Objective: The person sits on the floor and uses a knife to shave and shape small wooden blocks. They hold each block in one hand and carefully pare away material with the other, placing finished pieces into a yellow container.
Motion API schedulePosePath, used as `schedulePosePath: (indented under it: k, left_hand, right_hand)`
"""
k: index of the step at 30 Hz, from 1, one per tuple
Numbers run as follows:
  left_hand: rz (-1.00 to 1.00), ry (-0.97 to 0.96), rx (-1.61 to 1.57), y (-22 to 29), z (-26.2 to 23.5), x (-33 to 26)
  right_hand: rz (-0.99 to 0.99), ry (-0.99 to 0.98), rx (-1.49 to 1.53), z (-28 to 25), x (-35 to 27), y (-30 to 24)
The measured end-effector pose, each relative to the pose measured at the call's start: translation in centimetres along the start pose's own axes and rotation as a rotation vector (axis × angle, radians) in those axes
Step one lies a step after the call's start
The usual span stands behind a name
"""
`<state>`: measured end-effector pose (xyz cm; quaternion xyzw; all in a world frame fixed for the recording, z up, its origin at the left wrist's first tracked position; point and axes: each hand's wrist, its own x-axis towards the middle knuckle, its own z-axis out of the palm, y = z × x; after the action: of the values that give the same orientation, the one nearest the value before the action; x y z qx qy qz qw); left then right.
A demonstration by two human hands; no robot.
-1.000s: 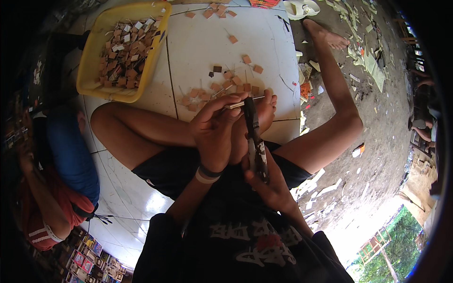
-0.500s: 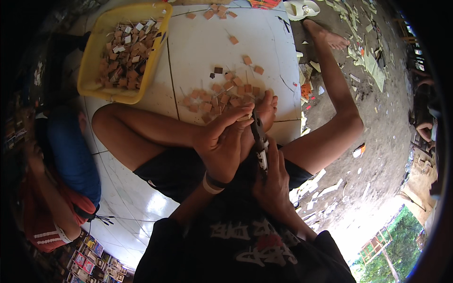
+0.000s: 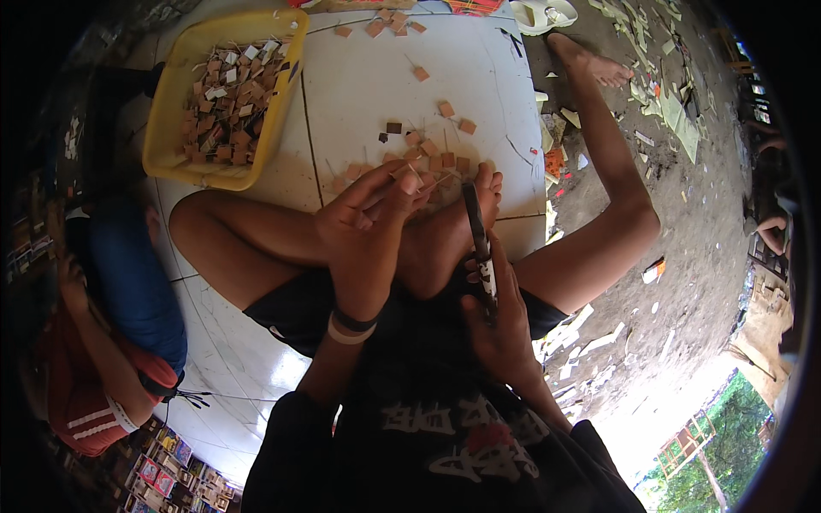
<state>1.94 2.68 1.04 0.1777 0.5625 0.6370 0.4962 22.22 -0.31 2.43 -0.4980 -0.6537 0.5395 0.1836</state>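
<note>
Two hands raised over foot: left hand [image 3: 363, 227] pinches small tan piece [image 3: 409, 181] for trimming; right hand [image 3: 499, 321] grips dark knife [image 3: 479, 248], fingers closed.

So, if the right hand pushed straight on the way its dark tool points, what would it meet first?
Probably the person's own foot, just beyond the right hand and its dark slim tool; then small tan wooden pieces. Depth is unclear.
</note>
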Motion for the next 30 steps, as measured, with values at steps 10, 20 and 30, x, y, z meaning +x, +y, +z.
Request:
schedulePosePath:
  k: [10,20,30]
  left_hand:
    - [-0.118,-0.083,0.078,1.5,-0.8,0.1]
    - [-0.106,-0.093,0.013,1.7,-1.1,0.2]
    - [-0.088,-0.061,-0.020,1.3,-0.8,-0.1]
  right_hand:
    - [-0.111,-0.147,0.090,-1.5,0.1,1.1]
    - [-0.110,-0.156,0.040,-1.4,0.2,0.7]
    - [-0.049,-0.175,0.098,-1.3,0.0,0.1]
